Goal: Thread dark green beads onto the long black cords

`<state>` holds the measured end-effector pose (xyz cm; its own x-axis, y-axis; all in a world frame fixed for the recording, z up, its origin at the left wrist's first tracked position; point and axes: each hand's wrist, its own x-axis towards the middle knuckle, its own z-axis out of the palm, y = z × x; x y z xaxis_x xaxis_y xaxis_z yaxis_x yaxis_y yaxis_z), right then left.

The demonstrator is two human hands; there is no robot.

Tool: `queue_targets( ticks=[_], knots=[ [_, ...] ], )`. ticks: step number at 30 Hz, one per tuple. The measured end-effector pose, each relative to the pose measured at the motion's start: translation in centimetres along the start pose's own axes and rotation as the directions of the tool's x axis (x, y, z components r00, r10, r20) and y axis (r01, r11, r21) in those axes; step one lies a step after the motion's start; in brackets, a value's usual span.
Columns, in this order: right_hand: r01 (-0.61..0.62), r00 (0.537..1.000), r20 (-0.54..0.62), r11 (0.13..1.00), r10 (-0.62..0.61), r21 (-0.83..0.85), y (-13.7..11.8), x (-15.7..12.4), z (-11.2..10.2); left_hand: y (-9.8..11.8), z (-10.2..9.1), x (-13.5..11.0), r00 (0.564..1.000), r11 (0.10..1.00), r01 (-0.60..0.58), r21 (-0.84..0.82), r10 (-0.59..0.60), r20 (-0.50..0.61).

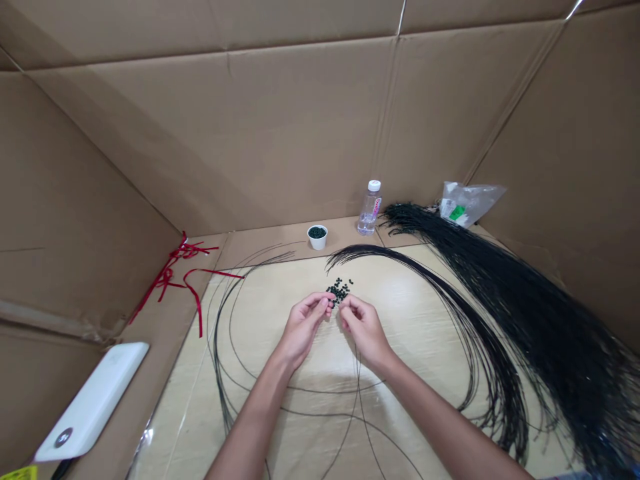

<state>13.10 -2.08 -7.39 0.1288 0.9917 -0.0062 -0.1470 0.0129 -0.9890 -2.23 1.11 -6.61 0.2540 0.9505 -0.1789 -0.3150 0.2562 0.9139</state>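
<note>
My left hand point(306, 324) and my right hand point(363, 325) meet over the pale table point(425, 320), fingertips pinched together just below a small heap of black beads point(340, 291). The left fingers pinch a small black bead. The right fingers pinch a thin black cord point(358, 373) that trails down between my forearms. Loose black cords point(223, 347) loop across the table to the left.
A thick bundle of black cords point(525, 307) sweeps along the right side. A white cup of beads point(317, 236), a water bottle point(370, 208) and a plastic bag point(467, 203) stand at the back. Red ribbon point(177, 273) and a white power bank point(93, 400) lie left. Cardboard walls surround everything.
</note>
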Motion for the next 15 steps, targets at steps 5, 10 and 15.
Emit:
queue_targets(
  ticks=[5, 10, 15],
  knots=[
    [0.004, 1.0, -0.002, 1.0, -0.005, -0.013, 0.45, 0.01, 0.05, 0.15, 0.17, -0.03, 1.0, 1.0, -0.006, 0.0, 0.006, -0.009],
    [0.017, 1.0, 0.005, 0.999, -0.016, -0.031, 0.35, -0.09, 0.05, -0.04, 0.06, -0.05, 1.0, 1.0, -0.013, 0.002, 0.013, 0.0],
    [0.011, 1.0, -0.009, 0.999, -0.012, -0.039, 0.2, -0.12, 0.0, -0.37, -0.12, -0.04, 0.999, 0.999, -0.033, 0.015, 0.033, 0.005]
  ],
)
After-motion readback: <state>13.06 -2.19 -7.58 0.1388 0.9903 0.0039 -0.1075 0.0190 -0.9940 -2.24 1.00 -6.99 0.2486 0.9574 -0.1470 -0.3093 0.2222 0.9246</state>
